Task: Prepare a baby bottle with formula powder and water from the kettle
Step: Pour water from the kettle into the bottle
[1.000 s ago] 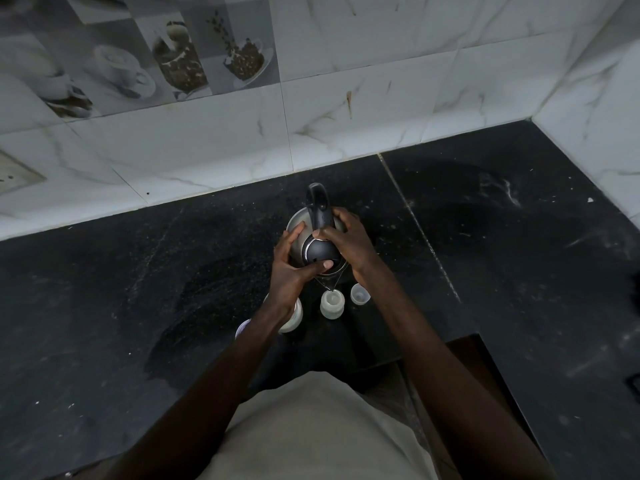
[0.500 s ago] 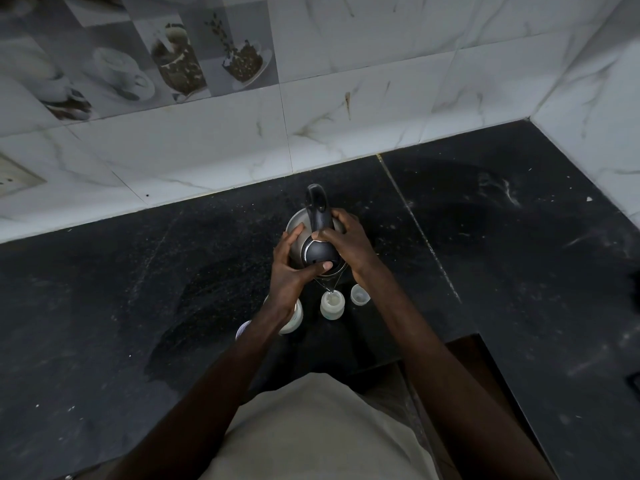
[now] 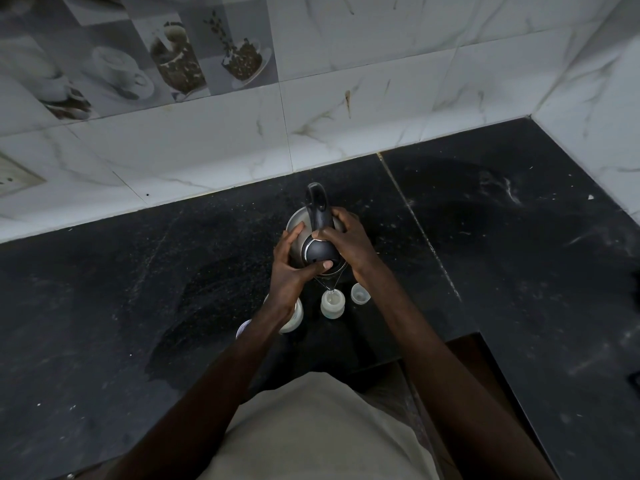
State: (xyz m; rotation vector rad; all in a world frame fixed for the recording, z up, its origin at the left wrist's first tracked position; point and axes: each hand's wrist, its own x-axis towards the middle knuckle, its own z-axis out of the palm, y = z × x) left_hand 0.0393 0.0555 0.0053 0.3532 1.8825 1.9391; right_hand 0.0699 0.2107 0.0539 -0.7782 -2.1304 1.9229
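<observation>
A black speckled stone countertop (image 3: 138, 306) runs into a corner of white marble-patterned wall tiles (image 3: 346, 98); a band of decorative tiles printed with coffee cups (image 3: 166, 60) sits at upper left.

A rounded stainless-steel kettle with a black lid and black handle (image 3: 317, 233) is held above the counter, tipped towards the person, spout down. A thin stream of water (image 3: 331, 285) falls from the spout into a small translucent white baby bottle (image 3: 332, 304), which stands upright and uncapped on the counter directly under the spout.

The right hand (image 3: 348, 242) is wrapped closed around the handle. The left hand (image 3: 291, 268) is spread against the kettle's left side, thumb pressed on the lid.

Count: one kettle; two bottle-like containers, the second being a pale translucent container (image 3: 292, 317) partly hidden under the left wrist; one small clear plastic cap (image 3: 360, 293) just right of the filling bottle; one pale round object (image 3: 242, 330) at lower left, identity unclear.
</observation>
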